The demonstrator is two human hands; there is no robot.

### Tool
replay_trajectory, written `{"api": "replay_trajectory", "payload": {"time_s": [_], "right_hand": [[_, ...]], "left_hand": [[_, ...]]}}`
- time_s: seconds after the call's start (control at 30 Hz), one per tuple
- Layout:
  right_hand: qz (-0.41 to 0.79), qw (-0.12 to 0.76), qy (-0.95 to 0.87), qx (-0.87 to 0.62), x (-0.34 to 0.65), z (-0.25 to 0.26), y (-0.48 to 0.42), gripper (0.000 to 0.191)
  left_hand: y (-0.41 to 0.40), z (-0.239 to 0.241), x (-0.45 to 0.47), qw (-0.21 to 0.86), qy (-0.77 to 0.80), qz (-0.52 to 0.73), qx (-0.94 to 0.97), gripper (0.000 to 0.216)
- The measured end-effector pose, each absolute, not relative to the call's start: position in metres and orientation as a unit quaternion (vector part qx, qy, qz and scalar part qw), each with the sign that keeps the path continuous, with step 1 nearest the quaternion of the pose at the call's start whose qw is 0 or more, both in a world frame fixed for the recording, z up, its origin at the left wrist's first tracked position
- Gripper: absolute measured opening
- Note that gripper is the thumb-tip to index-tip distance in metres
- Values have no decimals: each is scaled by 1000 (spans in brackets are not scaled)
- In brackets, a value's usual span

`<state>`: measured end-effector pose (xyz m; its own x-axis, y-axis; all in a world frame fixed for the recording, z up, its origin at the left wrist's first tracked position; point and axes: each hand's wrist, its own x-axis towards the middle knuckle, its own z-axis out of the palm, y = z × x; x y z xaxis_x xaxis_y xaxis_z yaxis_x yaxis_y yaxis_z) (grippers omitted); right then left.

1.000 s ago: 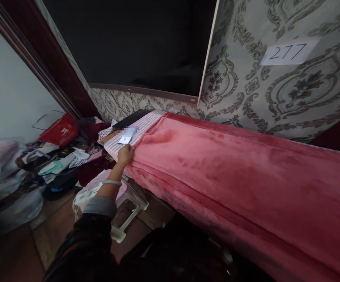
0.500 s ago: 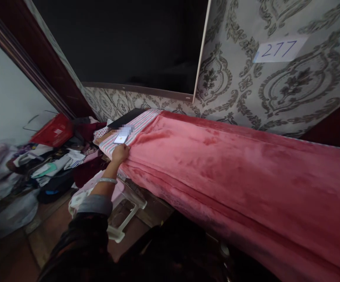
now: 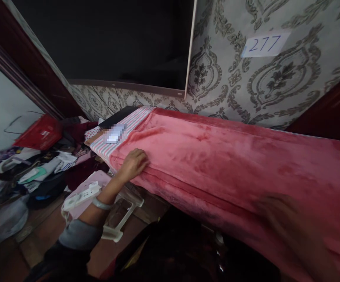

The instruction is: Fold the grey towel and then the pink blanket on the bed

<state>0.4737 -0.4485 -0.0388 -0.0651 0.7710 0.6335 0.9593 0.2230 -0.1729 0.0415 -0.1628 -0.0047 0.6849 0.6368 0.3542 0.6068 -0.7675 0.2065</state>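
Note:
A pink-red plush blanket [image 3: 211, 156] lies spread along a long surface, with folds along its near edge. At its left end a striped cloth [image 3: 107, 145] shows from under it. My left hand [image 3: 133, 164], with a pale bangle on the wrist, is over the blanket's near left corner. Its fingers are loosely bent, and the blanket does not bunch up between them. Farther right, my right hand [image 3: 288, 221] is low over the blanket, fingers stretched out and smeared by motion. Whether it touches the fabric I cannot tell.
A partly pixelated phone-like item [image 3: 114, 134] lies on the striped cloth, beside a black flat object [image 3: 118, 117]. Below stands a pink stool [image 3: 99, 178] with a power strip [image 3: 83, 196]. Heaped clothes [image 3: 49, 168] and a red basket [image 3: 39, 131] are at left. A large screen [image 3: 108, 43] is behind.
My left hand has come away from the blanket's left corner edge, moving right, and its fingers have loosened. My right hand has come into view at the right. The view has shifted slightly right.

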Motion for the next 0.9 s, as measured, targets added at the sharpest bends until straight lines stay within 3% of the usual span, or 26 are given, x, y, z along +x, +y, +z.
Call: {"api": "replay_trajectory", "payload": {"time_s": [0.3,0.73,0.9], "right_hand": [[-97,252,-767,-582,434,-62,-402,34],[-115,300,-739,-593,429,-59,-415,27],[-131,292,-745,-585,417,-61,-396,35]], "left_hand": [[-159,-16,59,-7,231,99,968,22],[-175,-31,32,40,314,206,926,32],[-175,-28,35,-9,341,233,911,36]]}}
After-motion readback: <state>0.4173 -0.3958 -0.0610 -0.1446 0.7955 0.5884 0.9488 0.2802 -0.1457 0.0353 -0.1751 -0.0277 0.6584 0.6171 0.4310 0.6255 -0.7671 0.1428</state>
